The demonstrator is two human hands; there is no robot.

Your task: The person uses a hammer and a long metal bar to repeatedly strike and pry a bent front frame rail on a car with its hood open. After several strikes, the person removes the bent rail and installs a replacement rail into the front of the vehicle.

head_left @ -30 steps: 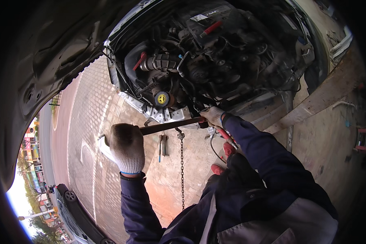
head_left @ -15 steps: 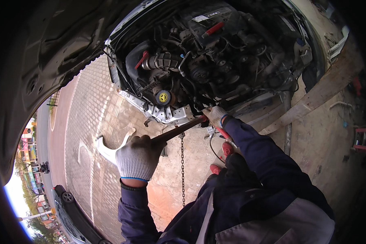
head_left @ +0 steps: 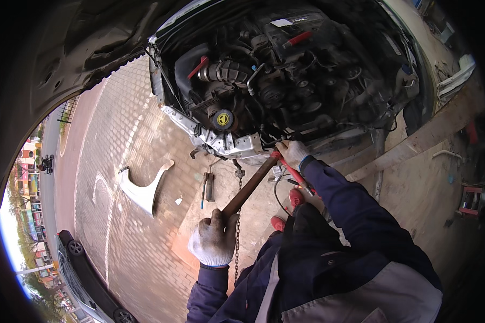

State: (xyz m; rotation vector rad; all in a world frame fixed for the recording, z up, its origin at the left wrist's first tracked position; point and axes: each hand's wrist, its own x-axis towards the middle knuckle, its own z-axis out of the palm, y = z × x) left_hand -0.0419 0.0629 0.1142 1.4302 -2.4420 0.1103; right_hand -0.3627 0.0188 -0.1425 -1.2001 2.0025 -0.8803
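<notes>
My left hand (head_left: 213, 241), in a white knit glove, is closed around the lower end of a long brown bar (head_left: 249, 189). The bar slants up to the right and meets a red piece at the front of the engine bay. There my gloved right hand (head_left: 293, 154) is closed beside that piece; what its fingers grip is partly hidden. Below this hand runs a red tube-like part (head_left: 295, 175) with a metal fitting. Close by is the bare silver front panel (head_left: 229, 146) of the vehicle. A chain (head_left: 237, 242) hangs behind the bar, near my left hand.
The engine (head_left: 285, 81) fills the bay, under a raised hood (head_left: 43, 48). A white fender (head_left: 141, 192) and a cylindrical tool (head_left: 209, 187) lie on the paving. A rusty beam (head_left: 415, 145) crosses at right. My red shoes (head_left: 296, 197) are below. A dark car (head_left: 86, 269) stands at lower left.
My left hand has swung the bar's lower end down and to the right, so it slants more steeply. My right hand remains by the front panel. The view has shifted slightly.
</notes>
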